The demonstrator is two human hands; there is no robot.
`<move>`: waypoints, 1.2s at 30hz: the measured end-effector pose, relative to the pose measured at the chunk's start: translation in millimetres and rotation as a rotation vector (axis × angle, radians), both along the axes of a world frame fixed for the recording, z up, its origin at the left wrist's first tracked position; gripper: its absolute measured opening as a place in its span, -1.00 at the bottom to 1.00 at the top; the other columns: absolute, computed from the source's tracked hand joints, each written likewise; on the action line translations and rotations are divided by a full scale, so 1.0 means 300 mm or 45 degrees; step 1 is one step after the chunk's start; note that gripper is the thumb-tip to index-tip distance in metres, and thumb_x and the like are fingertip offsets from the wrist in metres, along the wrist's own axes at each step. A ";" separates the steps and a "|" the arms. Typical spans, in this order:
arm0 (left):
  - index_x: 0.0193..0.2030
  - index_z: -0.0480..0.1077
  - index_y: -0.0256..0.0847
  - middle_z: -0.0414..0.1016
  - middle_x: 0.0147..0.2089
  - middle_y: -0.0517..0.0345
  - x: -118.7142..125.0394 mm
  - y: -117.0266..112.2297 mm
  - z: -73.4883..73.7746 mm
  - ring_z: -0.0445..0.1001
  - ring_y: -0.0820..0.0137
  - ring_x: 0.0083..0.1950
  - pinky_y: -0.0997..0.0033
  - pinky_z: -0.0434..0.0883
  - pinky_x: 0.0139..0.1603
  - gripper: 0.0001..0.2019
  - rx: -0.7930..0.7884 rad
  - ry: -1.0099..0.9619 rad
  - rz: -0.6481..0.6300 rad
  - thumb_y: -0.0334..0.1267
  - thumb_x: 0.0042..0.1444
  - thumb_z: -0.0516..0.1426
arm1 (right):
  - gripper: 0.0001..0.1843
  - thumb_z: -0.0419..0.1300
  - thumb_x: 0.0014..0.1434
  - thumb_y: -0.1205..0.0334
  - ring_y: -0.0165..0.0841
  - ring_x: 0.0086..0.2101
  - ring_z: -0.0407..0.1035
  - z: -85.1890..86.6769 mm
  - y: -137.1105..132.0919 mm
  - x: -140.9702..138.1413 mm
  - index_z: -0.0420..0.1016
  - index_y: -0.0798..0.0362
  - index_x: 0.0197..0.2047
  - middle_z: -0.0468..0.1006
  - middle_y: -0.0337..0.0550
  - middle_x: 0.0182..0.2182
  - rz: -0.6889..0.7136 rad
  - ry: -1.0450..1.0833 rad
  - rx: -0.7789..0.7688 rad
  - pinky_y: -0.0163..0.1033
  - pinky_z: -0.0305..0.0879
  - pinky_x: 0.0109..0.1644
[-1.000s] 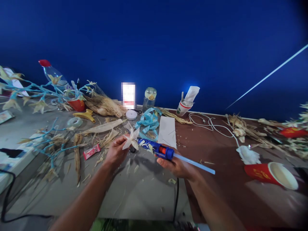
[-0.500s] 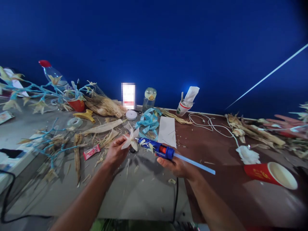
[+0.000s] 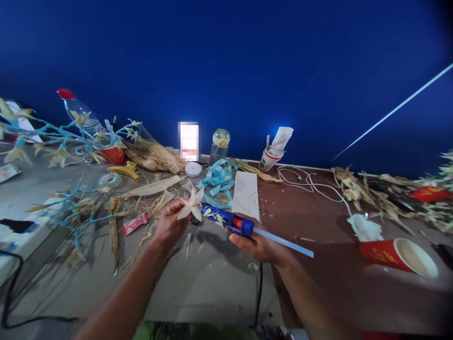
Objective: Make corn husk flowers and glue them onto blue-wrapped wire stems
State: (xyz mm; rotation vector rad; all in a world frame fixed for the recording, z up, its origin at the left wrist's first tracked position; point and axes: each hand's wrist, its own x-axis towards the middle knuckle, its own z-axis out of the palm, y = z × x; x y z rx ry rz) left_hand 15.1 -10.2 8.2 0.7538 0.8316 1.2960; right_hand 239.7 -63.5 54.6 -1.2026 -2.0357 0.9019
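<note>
My left hand (image 3: 172, 224) pinches a pale flower (image 3: 191, 206) that looks made of dried husk, its petals spread towards the right. In my right hand (image 3: 253, 244) is a blue hot glue gun (image 3: 226, 219), with a long clear glue stick (image 3: 283, 242) sticking out of its back end. The gun's nozzle is at the flower's right side, among or behind the petals; whether it touches cannot be seen. Husk scraps cling to the gun's barrel. Beyond the hands lies a tangle of light blue ribbon (image 3: 217, 182) beside a white paper sheet (image 3: 247, 193).
Blue-wrapped branches with husk flowers (image 3: 76, 215) and a pink wrapper (image 3: 135, 223) lie left. A tipped red paper cup (image 3: 384, 255) and crumpled tissue (image 3: 364, 227) lie right. Behind stand a glass jar (image 3: 219, 146) and a white cup (image 3: 271, 158). A black cord (image 3: 259, 293) hangs below my right hand.
The glue gun has shifted slightly left, its tip closer in to the flower. Another person's hand at the far right has left the view, along with the pale stalk it held.
</note>
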 end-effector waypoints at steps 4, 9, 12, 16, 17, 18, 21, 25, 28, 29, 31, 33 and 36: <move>-0.50 0.51 -0.26 0.45 -0.53 0.17 -0.001 -0.002 0.002 0.34 0.51 -0.51 0.53 0.30 -0.46 -0.84 0.002 0.012 -0.014 -0.31 -0.28 0.35 | -0.68 0.06 0.16 0.00 -0.29 -0.31 0.39 0.002 0.003 0.000 0.39 0.04 -0.14 0.49 -0.12 -0.30 -0.021 0.027 -0.016 -0.24 0.34 -0.23; -0.52 0.49 -0.27 0.40 -0.56 0.20 -0.002 -0.001 -0.009 0.31 0.53 -0.54 0.54 0.28 -0.49 -0.84 0.014 0.049 -0.005 -0.30 -0.28 0.35 | -0.68 0.07 0.16 0.02 -0.30 -0.31 0.39 0.004 0.004 -0.003 0.41 0.05 -0.13 0.50 -0.12 -0.30 -0.005 0.029 -0.023 -0.24 0.34 -0.21; -0.50 0.49 -0.27 0.42 -0.54 0.18 -0.004 0.002 -0.021 0.30 0.52 -0.52 0.53 0.29 -0.46 -0.86 0.067 0.050 -0.032 -0.31 -0.24 0.33 | -0.68 0.06 0.17 0.02 -0.30 -0.31 0.38 0.007 0.005 -0.002 0.41 0.06 -0.15 0.49 -0.11 -0.29 -0.013 0.029 -0.016 -0.24 0.34 -0.20; -0.51 0.50 -0.28 0.41 -0.53 0.18 -0.003 -0.001 -0.011 0.29 0.53 -0.51 0.54 0.28 -0.45 -0.85 0.055 0.058 -0.044 -0.30 -0.24 0.34 | -0.67 0.04 0.18 0.00 -0.30 -0.30 0.38 0.010 0.006 0.000 0.42 0.07 -0.18 0.49 -0.11 -0.30 -0.003 0.025 -0.028 -0.22 0.33 -0.17; -0.52 0.50 -0.28 0.40 -0.53 0.19 -0.002 -0.003 -0.005 0.28 0.55 -0.51 0.55 0.27 -0.46 -0.84 0.040 0.055 -0.040 -0.30 -0.26 0.35 | -0.67 0.04 0.18 0.00 -0.30 -0.30 0.38 0.010 0.005 -0.001 0.42 0.07 -0.18 0.49 -0.11 -0.30 0.004 0.026 -0.033 -0.22 0.33 -0.16; -0.52 0.50 -0.28 0.40 -0.54 0.20 0.000 -0.004 0.001 0.27 0.56 -0.52 0.57 0.25 -0.47 -0.83 0.029 0.049 -0.036 -0.29 -0.28 0.36 | -0.66 0.04 0.18 -0.01 -0.29 -0.30 0.38 0.011 0.005 -0.001 0.43 0.07 -0.18 0.49 -0.12 -0.31 0.008 0.029 -0.037 -0.22 0.33 -0.15; -0.54 0.49 -0.28 0.39 -0.56 0.21 0.003 -0.006 0.011 0.26 0.57 -0.54 0.57 0.24 -0.48 -0.82 0.021 0.023 -0.049 -0.28 -0.30 0.37 | -0.65 0.03 0.18 -0.02 -0.29 -0.28 0.38 0.011 0.003 -0.001 0.43 0.06 -0.18 0.49 -0.13 -0.32 0.009 0.037 -0.037 -0.21 0.33 -0.14; -0.53 0.50 -0.28 0.42 -0.57 0.18 0.004 -0.003 0.004 0.30 0.53 -0.53 0.53 0.26 -0.46 -0.83 0.032 0.000 -0.047 -0.29 -0.29 0.36 | -0.64 0.03 0.18 -0.06 -0.30 -0.32 0.36 0.010 0.005 0.007 0.43 0.05 -0.20 0.48 -0.14 -0.35 0.019 0.065 -0.050 -0.21 0.34 -0.19; -0.51 0.50 -0.28 0.43 -0.56 0.17 0.001 -0.001 0.003 0.33 0.50 -0.51 0.52 0.28 -0.44 -0.82 0.015 -0.022 -0.026 -0.30 -0.30 0.37 | -0.64 0.09 0.13 -0.08 -0.29 -0.34 0.35 0.012 0.007 0.021 0.41 0.03 -0.20 0.46 -0.14 -0.36 0.029 0.102 -0.057 -0.22 0.34 -0.24; -0.50 0.50 -0.28 0.43 -0.56 0.17 0.001 -0.001 0.005 0.34 0.50 -0.51 0.52 0.28 -0.43 -0.81 0.004 -0.027 -0.018 -0.31 -0.30 0.37 | -0.65 0.11 0.11 -0.08 -0.29 -0.33 0.34 0.013 0.007 0.026 0.40 0.03 -0.20 0.45 -0.14 -0.36 0.033 0.114 -0.051 -0.22 0.33 -0.25; -0.50 0.49 -0.27 0.44 -0.55 0.17 0.000 -0.001 0.012 0.35 0.51 -0.52 0.53 0.28 -0.44 -0.79 -0.031 -0.023 0.000 -0.31 -0.32 0.37 | -0.66 0.15 0.09 -0.05 -0.29 -0.33 0.33 0.018 0.008 0.032 0.37 0.03 -0.19 0.44 -0.14 -0.34 0.036 0.124 -0.019 -0.23 0.31 -0.26; -0.51 0.47 -0.27 0.45 -0.55 0.18 0.001 0.000 0.017 0.37 0.51 -0.52 0.53 0.28 -0.44 -0.78 -0.053 -0.018 0.028 -0.31 -0.34 0.38 | -0.70 0.16 0.09 0.01 -0.32 -0.34 0.31 0.023 0.011 0.032 0.33 0.03 -0.19 0.41 -0.15 -0.32 0.007 0.096 0.041 -0.25 0.28 -0.26; -0.51 0.46 -0.25 0.45 -0.55 0.20 0.004 0.002 0.017 0.39 0.49 -0.50 0.53 0.29 -0.44 -0.79 -0.033 -0.015 0.032 -0.30 -0.33 0.37 | -0.79 0.15 0.08 0.14 -0.33 -0.33 0.28 0.023 0.016 0.019 0.29 0.05 -0.23 0.36 -0.16 -0.32 -0.102 -0.065 0.175 -0.25 0.24 -0.24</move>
